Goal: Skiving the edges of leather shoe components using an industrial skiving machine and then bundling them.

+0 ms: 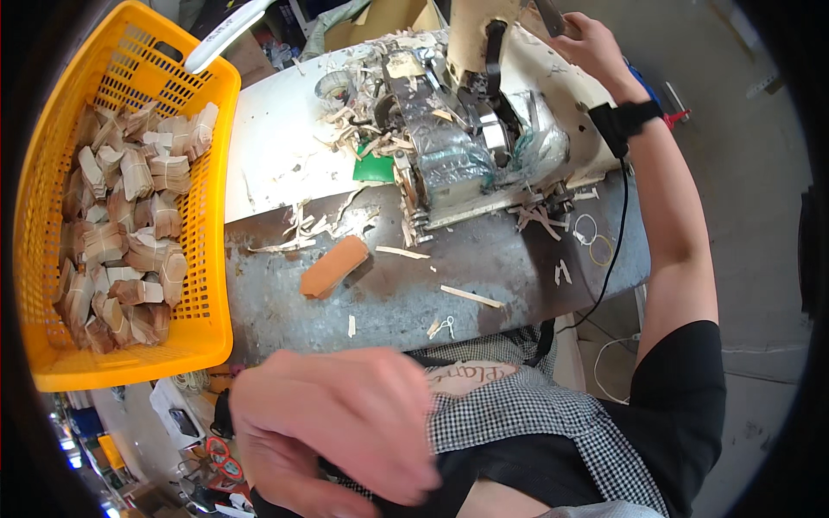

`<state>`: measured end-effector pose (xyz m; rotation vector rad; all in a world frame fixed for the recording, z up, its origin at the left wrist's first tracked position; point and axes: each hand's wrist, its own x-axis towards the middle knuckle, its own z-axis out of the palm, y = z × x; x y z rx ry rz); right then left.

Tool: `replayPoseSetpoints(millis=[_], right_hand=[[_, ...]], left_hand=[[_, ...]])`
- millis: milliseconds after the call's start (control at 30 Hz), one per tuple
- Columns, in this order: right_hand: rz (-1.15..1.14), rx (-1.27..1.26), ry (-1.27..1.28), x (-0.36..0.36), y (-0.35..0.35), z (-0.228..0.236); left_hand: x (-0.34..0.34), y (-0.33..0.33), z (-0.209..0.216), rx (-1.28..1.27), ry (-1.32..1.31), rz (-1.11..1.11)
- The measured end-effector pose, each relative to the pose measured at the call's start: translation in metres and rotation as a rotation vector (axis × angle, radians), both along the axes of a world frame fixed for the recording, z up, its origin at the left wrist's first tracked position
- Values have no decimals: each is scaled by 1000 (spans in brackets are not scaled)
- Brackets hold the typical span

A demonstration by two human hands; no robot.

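My left hand (337, 423) is raised close to the camera at the bottom, smeared by motion, its fingers bent; I see nothing in it. At the upper right, my right hand (596, 52) reaches to the top of a beige machine (471, 43), its fingertips closed at a dark flat piece (546, 15) that the picture's edge cuts off. An orange-brown block (334, 268) with rounded ends lies on the grey metal table (268, 302) in front of the machine. A green piece (374, 167) lies beside the machine bed (445, 142), which is wrapped in clear tape.
An orange plastic basket (223, 259) at the left holds many bundles of pale, banded pieces (108, 242). Thin offcuts (471, 296) and scraps litter the table and machine. A tape roll (334, 85) sits behind. A black cable (617, 250) hangs from my right wrist past the table edge.
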<state>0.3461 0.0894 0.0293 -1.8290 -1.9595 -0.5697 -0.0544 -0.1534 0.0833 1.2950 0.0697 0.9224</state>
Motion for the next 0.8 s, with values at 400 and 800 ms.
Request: replayPoseSetpoints(millis=[400, 800], right_hand=[[129, -774, 1011, 79, -61, -5], [148, -504, 390, 46, -59, -4]], left_hand=[[-58, 12, -84, 119, 1041, 835], [-54, 35, -150, 475, 1560, 704]])
